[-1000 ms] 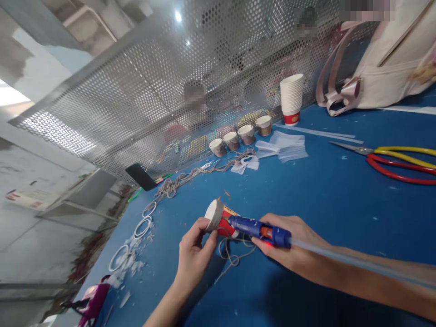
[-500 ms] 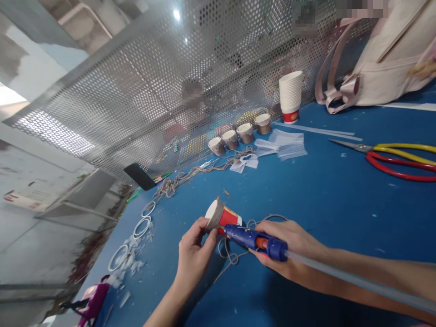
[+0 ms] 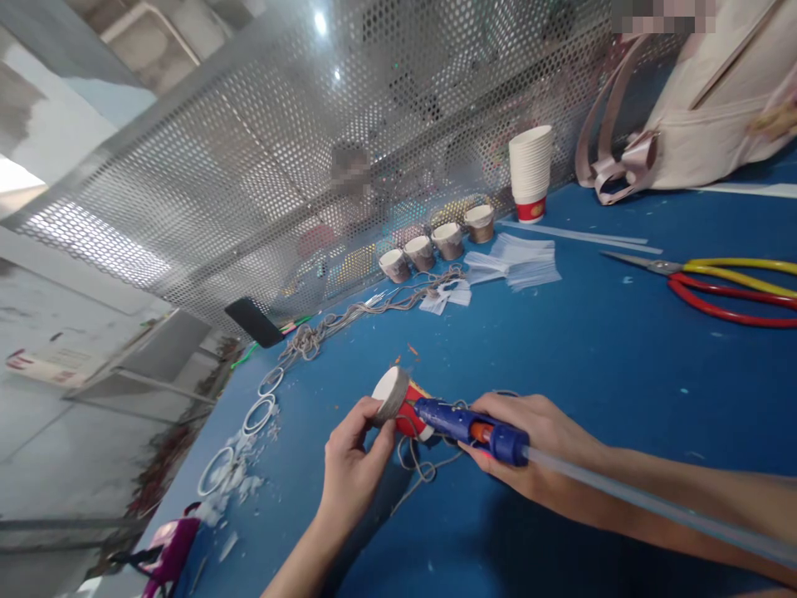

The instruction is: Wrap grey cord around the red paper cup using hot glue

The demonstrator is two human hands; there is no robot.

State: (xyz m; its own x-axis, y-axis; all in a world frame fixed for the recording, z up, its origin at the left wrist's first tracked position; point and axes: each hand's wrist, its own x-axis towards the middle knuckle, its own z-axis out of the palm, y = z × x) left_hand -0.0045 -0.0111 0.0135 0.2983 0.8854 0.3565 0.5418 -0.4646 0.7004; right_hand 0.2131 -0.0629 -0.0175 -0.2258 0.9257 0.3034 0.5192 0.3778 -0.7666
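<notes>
Between the thumb and fingers of my left hand (image 3: pixel 356 453) is a red and white paper cup (image 3: pixel 408 407), tilted on its side with its mouth to the left. Grey cord wraps the cup near its rim. My right hand (image 3: pixel 529 436) is closed around a blue glue gun (image 3: pixel 470 425), whose nozzle points at the red side of the cup. A long clear glue stick (image 3: pixel 623 490) runs out of the gun's back end. Loose grey cord (image 3: pixel 424 472) lies in loops on the blue table (image 3: pixel 598 365) beneath the cup and gun.
Several cord-wrapped cups (image 3: pixel 420 252) line the perforated metal screen (image 3: pixel 249 166), beside a stack of paper cups (image 3: pixel 531 174). White strips (image 3: pixel 520 262), scissors (image 3: pixel 716 282) and a cream bag (image 3: pixel 703 124) lie right. Tangled cord (image 3: pixel 308 340), a phone (image 3: pixel 254 321) and white rings (image 3: pixel 258 415) are left.
The glue gun's nozzle has shifted slightly up and right, from the cord's edge onto the red side. The cup has turned a little in my left hand.
</notes>
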